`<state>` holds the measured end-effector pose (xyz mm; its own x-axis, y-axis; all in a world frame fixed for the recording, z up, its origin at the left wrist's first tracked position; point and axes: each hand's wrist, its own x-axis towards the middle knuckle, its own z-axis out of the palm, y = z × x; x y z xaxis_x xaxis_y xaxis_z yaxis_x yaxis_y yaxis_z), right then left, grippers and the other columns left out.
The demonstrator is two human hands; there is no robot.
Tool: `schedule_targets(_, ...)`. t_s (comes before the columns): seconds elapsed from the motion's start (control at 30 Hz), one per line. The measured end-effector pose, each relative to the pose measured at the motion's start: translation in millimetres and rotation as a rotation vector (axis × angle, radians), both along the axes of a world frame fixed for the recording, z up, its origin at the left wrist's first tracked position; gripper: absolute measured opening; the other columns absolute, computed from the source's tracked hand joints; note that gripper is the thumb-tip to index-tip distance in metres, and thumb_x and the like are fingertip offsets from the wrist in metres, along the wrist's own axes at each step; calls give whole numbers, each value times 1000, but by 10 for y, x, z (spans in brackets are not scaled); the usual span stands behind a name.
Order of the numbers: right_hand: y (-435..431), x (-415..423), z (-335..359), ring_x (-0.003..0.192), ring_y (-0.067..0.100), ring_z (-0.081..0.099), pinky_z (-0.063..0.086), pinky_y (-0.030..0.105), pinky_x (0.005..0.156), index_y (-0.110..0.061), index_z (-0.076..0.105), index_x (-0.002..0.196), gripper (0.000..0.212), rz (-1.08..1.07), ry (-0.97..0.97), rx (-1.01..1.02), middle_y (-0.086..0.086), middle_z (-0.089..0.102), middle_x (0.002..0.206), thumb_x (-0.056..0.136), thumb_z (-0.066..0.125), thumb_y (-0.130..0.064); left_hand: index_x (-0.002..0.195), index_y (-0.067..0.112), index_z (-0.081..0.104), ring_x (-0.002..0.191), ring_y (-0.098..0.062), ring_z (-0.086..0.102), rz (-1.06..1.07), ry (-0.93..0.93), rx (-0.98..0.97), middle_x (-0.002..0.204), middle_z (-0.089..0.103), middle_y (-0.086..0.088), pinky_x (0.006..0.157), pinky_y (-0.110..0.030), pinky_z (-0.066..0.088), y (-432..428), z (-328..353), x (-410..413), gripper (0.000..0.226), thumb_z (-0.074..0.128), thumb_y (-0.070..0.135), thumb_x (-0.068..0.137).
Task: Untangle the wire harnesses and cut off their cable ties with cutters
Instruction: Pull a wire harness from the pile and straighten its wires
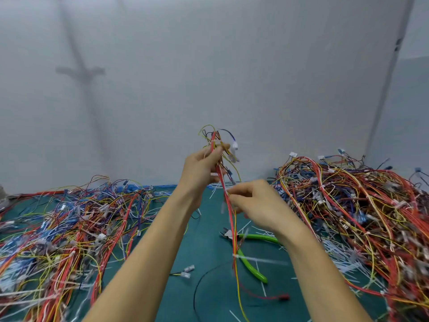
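Red, yellow and blue wires filled the head view. The left hand was raised above the middle of the worktop, its fingers curled round the upper part of a wire harness. Loose loops and a white connector stood above the fist. The right hand, just below and nearer the camera, pinched the red strands of the same harness where they hung down. The tails trailed to the worktop near its front edge. Both hands were blurred, so the exact finger placing could not be told.

Green-handled cutters lay untouched on the worktop beneath the right wrist, handles splayed. This looked like the untangling step, with strands being drawn apart before any tie is cut. The next move would likely call for finding a tie on the held harness, freeing one hand and taking up the cutters.

A heap of harnesses lay along the left edge and a taller heap toward the right edge, with white cut ties littered beside it. The worktop was covered in dark green matting. A plain grey-white wall stood behind, carrying a faint shadow.
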<state>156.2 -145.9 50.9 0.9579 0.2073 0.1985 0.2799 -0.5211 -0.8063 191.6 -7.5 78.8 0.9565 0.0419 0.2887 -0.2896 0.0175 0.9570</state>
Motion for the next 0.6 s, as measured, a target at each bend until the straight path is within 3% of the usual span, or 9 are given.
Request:
schedule_targets(0.17,-143,51,40,101,19,65,51,43,94,-27,63,98,35,-307,-75,147,-5,69,106,93,40,-2,109,26,73,62,-6,53,7,-77,161,78,58,6,56,-19,44,65,-332,-43,23,55,18,99)
schedule_targets(0.23,-150,75,53,104,12,61,50,41,97,-25,61,108,31,-294,-101,295,-8,67,109,96,40,-6,108,29,74,64,-4,54,-10,-93,175,80,61,8,59,-20,46,61,-448,-59,23,57,17,98)
schedule_targets(0.3,-115,87,40,96,-3,60,51,29,90,-23,61,116,24,-241,-139,382,-15,65,106,99,46,-17,106,25,73,64,-3,56,-37,-129,202,80,61,6,61,-23,47,6,-562,-92,23,58,11,97)
schedule_targets(0.37,-70,92,4,86,-2,63,51,27,78,-24,65,105,17,-232,-200,359,-12,69,93,98,51,-32,95,28,71,68,-5,57,-40,-213,272,81,57,4,65,-30,50,-56,-669,-126,26,59,5,95)
schedule_targets(0.47,-46,108,-59,81,24,66,50,41,74,-13,67,88,36,-279,-236,289,5,72,81,96,53,-45,86,30,70,78,-9,54,-46,-318,444,82,54,5,72,-34,49,-100,-796,-167,26,64,6,92)
schedule_targets(0.6,-78,123,-75,70,9,67,51,35,68,-17,72,86,20,-265,-225,375,-9,73,72,94,63,-33,79,34,69,77,0,50,-81,-335,582,83,55,9,69,-14,35,-42,-860,-179,26,69,10,88)
